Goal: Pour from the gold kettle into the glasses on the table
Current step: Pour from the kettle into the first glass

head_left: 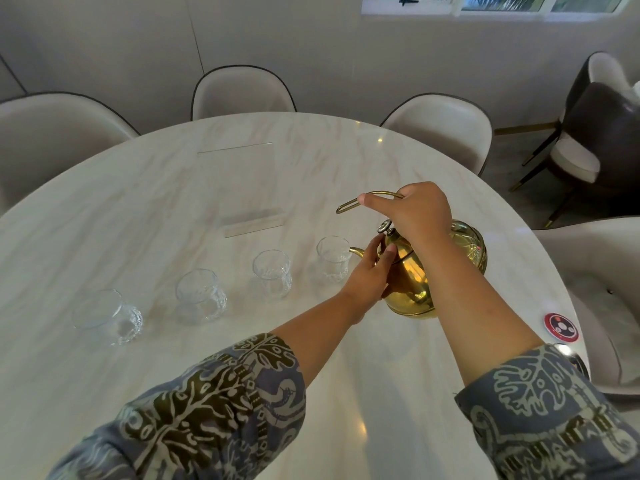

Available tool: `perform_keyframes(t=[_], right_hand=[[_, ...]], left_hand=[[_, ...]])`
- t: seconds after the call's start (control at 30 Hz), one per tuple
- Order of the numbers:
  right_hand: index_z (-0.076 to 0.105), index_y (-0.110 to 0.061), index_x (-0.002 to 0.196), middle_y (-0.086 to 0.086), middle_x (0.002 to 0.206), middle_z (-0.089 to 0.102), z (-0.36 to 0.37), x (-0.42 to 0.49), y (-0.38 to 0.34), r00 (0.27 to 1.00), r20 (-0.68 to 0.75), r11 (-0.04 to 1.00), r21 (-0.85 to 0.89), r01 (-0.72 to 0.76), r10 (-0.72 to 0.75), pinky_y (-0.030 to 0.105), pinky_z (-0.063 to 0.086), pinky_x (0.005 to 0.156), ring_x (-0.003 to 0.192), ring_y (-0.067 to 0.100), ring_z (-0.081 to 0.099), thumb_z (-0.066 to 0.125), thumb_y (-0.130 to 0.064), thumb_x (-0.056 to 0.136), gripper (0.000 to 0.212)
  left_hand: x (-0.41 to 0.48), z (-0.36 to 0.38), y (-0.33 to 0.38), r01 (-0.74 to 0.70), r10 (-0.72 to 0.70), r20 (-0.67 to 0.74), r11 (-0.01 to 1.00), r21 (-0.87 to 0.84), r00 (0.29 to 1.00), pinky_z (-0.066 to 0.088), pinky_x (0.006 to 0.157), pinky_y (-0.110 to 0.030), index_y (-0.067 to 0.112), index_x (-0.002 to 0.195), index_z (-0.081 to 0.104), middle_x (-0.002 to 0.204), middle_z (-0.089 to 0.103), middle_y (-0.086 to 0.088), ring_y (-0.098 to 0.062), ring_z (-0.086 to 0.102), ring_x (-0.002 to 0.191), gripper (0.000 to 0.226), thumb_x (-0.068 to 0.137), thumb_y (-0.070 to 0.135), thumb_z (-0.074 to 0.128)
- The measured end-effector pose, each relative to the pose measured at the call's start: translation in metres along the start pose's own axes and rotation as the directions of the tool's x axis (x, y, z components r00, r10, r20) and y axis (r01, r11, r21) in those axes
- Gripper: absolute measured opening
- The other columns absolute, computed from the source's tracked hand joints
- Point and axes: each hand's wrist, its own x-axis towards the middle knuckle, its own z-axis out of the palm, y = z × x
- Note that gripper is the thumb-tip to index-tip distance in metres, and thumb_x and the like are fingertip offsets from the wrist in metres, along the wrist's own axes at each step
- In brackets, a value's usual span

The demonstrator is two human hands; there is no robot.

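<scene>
Both hands on gold kettle (436, 268) — tilted

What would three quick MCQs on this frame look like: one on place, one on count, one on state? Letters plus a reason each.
1. Which glass is the kettle's spout nearest?
A. The rightmost in the row
B. The leftmost in the row
C. The second from the left

2. How many clear glasses stand on the table?
A. Two
B. Four
C. Six

3. How is the kettle held?
A. It sits untouched
B. One hand only, by the lid knob
C. Right hand on the handle, left hand on the body by the spout

Answers:
1 A: the gold kettle points its spout at the rightmost glass.
2 B: four glasses stand in a row on the marble table, ending at the leftmost glass.
3 C: the right hand grips the wire handle, and the left hand rests on the body.
</scene>
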Motion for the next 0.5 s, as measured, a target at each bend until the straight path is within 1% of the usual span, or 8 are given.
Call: perform_keyframes(t=[0.07, 0.17, 0.23, 0.33, 0.4, 0.5], right_hand=[[0.041, -0.019, 0.052, -0.003, 0.052, 0.040, 0.000, 0.000, 0.000, 1.000, 0.000, 1.000, -0.003, 0.004, -0.004, 0.023, 0.027, 0.050, 0.049, 0.010, 0.037, 0.064, -0.067, 0.073, 0.057], [0.041, -0.019, 0.053, -0.003, 0.052, 0.041, 0.000, 0.000, -0.001, 1.000, 0.000, 1.000, -0.007, 0.009, -0.009, 0.024, 0.029, 0.050, 0.049, 0.011, 0.038, 0.064, -0.068, 0.072, 0.058], [0.040, -0.019, 0.052, -0.003, 0.052, 0.040, -0.001, 0.000, -0.001, 1.000, 0.000, 1.000, -0.010, 0.013, -0.013, 0.024, 0.029, 0.049, 0.048, 0.010, 0.037, 0.064, -0.068, 0.072, 0.058], [0.037, -0.018, 0.051, -0.002, 0.050, 0.037, -0.004, -0.003, -0.001, 1.000, -0.006, 1.000, 0.019, 0.018, -0.018, 0.023, 0.026, 0.048, 0.046, 0.010, 0.034, 0.066, -0.065, 0.073, 0.060], [0.036, -0.016, 0.049, -0.001, 0.048, 0.034, -0.005, -0.005, 0.002, 1.000, -0.021, 0.998, 0.063, 0.017, -0.016, 0.023, 0.025, 0.047, 0.044, 0.012, 0.031, 0.068, -0.063, 0.073, 0.061], [0.033, -0.015, 0.047, 0.000, 0.046, 0.030, -0.005, -0.008, 0.011, 0.998, -0.058, 0.988, 0.155, 0.007, 0.002, 0.026, 0.025, 0.049, 0.043, 0.014, 0.027, 0.071, -0.061, 0.071, 0.064]], left_hand=[[0.000, -0.001, 0.000, 0.001, -0.001, -0.003, 1.000, 0.003, 1.000, 0.041, 0.091, -0.033, 0.034, 0.146, 0.019, 0.147, 0.039, -0.001, -0.017, 0.040, 0.126, 0.052, 0.097, 0.045, 0.033], [0.001, -0.001, -0.001, 0.003, -0.003, -0.005, 1.000, 0.009, 1.000, 0.041, 0.093, -0.034, 0.035, 0.146, 0.018, 0.148, 0.038, -0.001, -0.020, 0.038, 0.131, 0.052, 0.097, 0.046, 0.032], [0.001, -0.001, -0.001, 0.001, -0.001, 0.000, 1.000, 0.011, 1.000, 0.041, 0.090, -0.032, 0.035, 0.146, 0.018, 0.148, 0.037, -0.001, -0.021, 0.038, 0.132, 0.052, 0.097, 0.046, 0.032], [0.001, -0.002, -0.002, -0.008, 0.008, 0.012, 1.000, 0.014, 1.000, 0.040, 0.087, -0.030, 0.035, 0.146, 0.018, 0.147, 0.038, -0.001, -0.014, 0.042, 0.118, 0.052, 0.097, 0.045, 0.033], [0.002, -0.002, -0.004, -0.021, 0.021, 0.018, 0.999, 0.032, 1.000, 0.041, 0.089, -0.031, 0.034, 0.146, 0.019, 0.145, 0.040, -0.003, -0.011, 0.041, 0.112, 0.052, 0.098, 0.043, 0.034], [0.006, -0.003, -0.009, -0.042, 0.041, 0.014, 0.994, 0.104, 0.999, 0.041, 0.101, -0.035, 0.033, 0.146, 0.020, 0.143, 0.043, -0.004, -0.016, 0.046, 0.117, 0.053, 0.097, 0.044, 0.036]])
